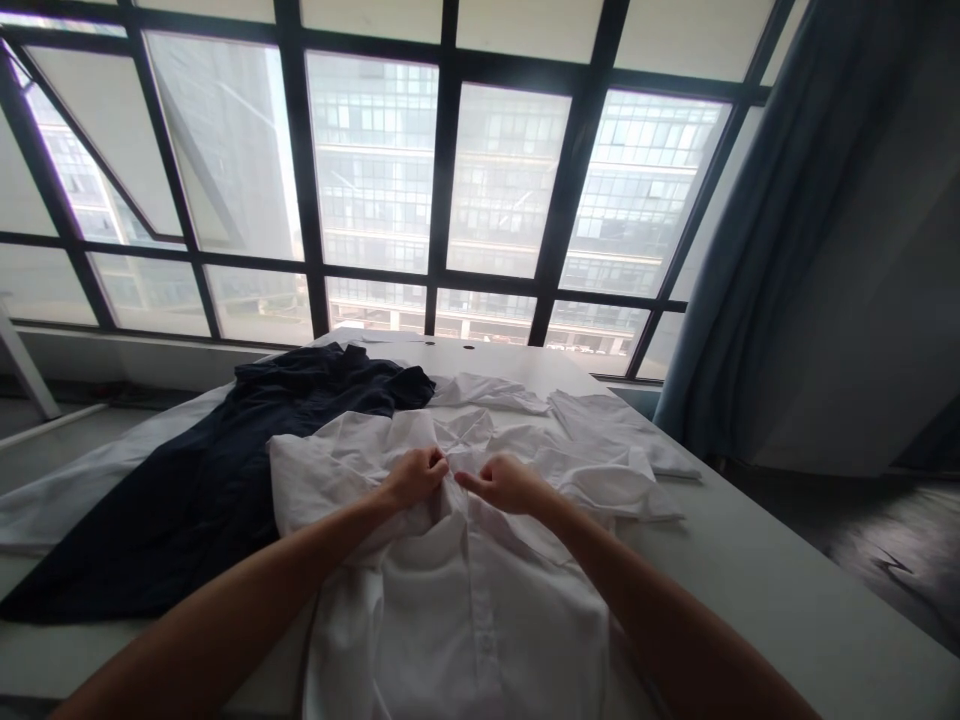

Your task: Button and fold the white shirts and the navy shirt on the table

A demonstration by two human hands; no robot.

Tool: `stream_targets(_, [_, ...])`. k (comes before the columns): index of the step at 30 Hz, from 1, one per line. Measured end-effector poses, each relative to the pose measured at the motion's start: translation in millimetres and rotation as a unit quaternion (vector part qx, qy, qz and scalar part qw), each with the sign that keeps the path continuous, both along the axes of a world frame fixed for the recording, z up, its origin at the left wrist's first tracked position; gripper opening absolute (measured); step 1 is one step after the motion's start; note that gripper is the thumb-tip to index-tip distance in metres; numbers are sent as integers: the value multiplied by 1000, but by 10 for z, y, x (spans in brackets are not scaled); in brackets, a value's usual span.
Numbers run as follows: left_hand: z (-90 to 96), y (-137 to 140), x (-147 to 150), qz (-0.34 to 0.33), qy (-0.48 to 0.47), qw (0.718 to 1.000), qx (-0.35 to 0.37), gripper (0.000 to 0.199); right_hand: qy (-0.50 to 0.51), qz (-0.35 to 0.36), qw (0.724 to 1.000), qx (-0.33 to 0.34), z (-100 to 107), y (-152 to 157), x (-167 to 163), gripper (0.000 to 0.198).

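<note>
White shirt (480,580) is on the worktop (757,590), centre down to 6 o'clock, left hand (418,477) pinching its front, right hand (511,484) curled at 3 o'clock from that (can't tell if it's gripping), so imo leave the placket (482,610) slack and go gently.

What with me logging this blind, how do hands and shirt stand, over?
Left hand pinching white shirt. Right hand close beside, thumb out, grip unclear. White shirt front-up, far end rumpled. Dark garment at left, not covering its front.
</note>
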State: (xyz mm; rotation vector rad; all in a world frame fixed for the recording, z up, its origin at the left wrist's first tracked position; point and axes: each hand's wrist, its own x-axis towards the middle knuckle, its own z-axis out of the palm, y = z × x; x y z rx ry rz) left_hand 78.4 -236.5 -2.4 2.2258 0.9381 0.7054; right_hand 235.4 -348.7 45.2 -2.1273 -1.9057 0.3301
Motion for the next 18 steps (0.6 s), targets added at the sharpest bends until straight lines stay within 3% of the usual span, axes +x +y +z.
stream_targets(3, [-19, 30, 5, 16, -29, 999, 11, 20, 28, 51, 995, -84, 10, -59, -125, 56])
stream_targets(8, [-36, 38, 20, 28, -49, 998, 12, 20, 24, 38, 993, -105, 38, -136, -253, 36])
stream_targets(13, [11, -13, -5, 24, -48, 999, -5, 27, 87, 26, 984, -155, 91, -171, -244, 31])
stream_targets(18, [79, -158, -66, -101, 80, 989, -73, 64, 231, 32, 965, -120, 28, -139, -111, 27])
